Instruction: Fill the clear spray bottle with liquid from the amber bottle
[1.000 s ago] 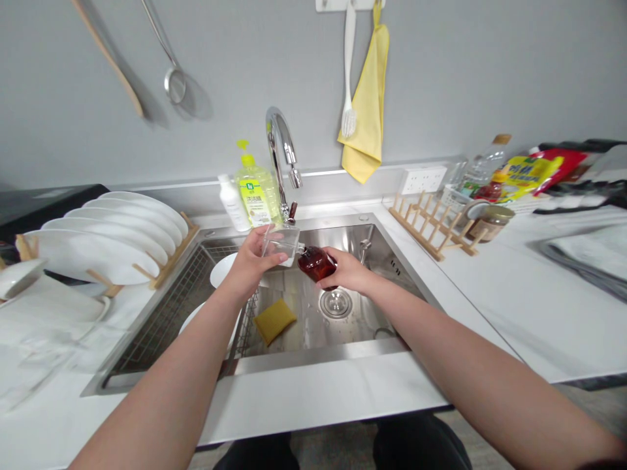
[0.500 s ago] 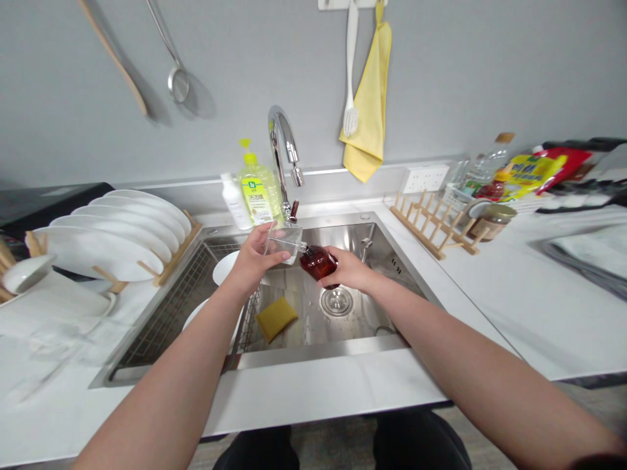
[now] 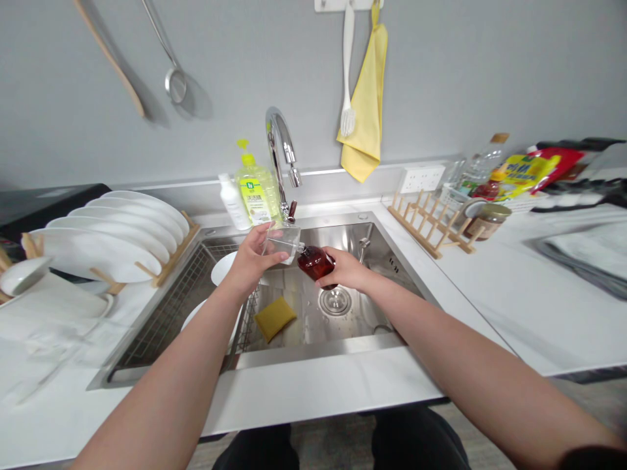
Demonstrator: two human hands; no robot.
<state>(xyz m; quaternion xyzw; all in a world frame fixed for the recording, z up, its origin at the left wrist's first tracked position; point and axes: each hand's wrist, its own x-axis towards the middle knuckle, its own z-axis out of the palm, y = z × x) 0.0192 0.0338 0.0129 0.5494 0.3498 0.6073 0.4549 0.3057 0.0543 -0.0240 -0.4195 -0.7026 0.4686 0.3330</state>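
Observation:
Over the sink (image 3: pixel 313 344), my left hand (image 3: pixel 255 253) grips a small clear box-shaped container (image 3: pixel 287 241), thumb along its lower side. My right hand (image 3: pixel 343 269) is wrapped round a dark reddish-brown bottle (image 3: pixel 315 262), tilted with its clear neck pointing left. The neck meets the right side of the clear container; whether it goes inside, I cannot tell. A yellow sponge (image 3: pixel 275 318) lies on the basin floor below my hands, left of the drain (image 3: pixel 336 301). White plates (image 3: pixel 224 269) sit partly hidden behind my left arm on the wire rack in the basin.
Behind the sink stand the faucet (image 3: pixel 281 143), a dish soap pump bottle (image 3: pixel 257 192) and a white bottle (image 3: pixel 233 201). Left is a rack of white plates (image 3: pixel 102 251). To the right are a wooden rack (image 3: pixel 428 225) and a jar (image 3: pixel 488 222). A yellow cloth (image 3: pixel 365 124) hangs above.
The whole view has shifted very slightly. Both hands keep the same hold, and the bottle and the clear container stay against each other as before.

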